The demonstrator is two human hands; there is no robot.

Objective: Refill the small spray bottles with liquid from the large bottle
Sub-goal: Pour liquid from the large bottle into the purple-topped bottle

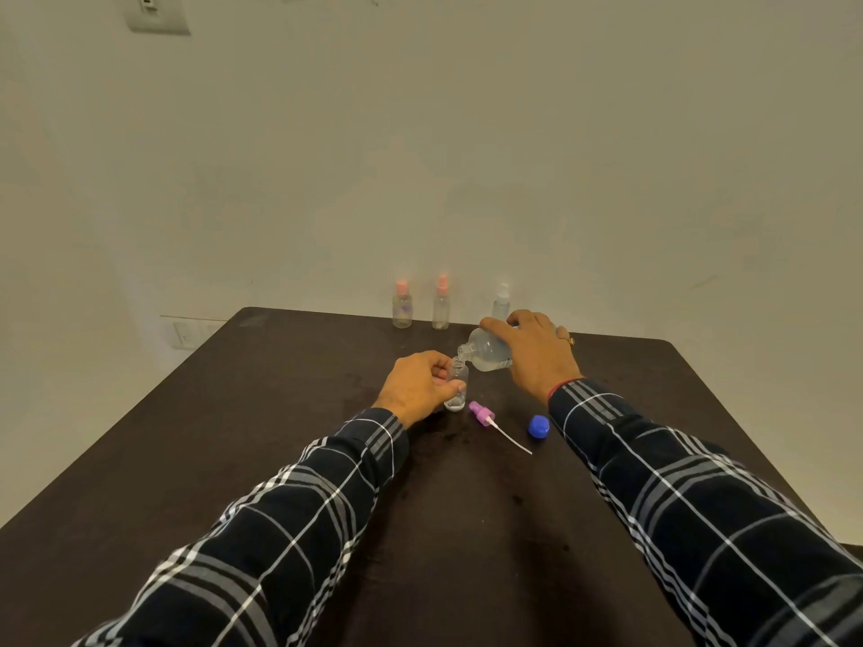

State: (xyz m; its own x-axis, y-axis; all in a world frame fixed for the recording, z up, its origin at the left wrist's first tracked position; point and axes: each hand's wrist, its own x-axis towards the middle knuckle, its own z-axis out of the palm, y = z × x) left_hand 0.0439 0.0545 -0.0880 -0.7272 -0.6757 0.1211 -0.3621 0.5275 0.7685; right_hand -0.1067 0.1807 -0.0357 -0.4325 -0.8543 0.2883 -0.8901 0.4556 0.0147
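My left hand grips a small clear spray bottle that stands upright and uncapped on the dark table. My right hand holds the large clear bottle tipped to the left, its mouth right over the small bottle's opening. A little liquid shows in the bottom of the small bottle. Its purple spray head with a white dip tube lies on the table just to the right. The large bottle's blue cap lies beside that.
Along the table's far edge stand two small bottles with pink spray tops and one with a white top, partly behind my right hand. A pale wall rises directly behind them. Wet spots mark the tabletop near me.
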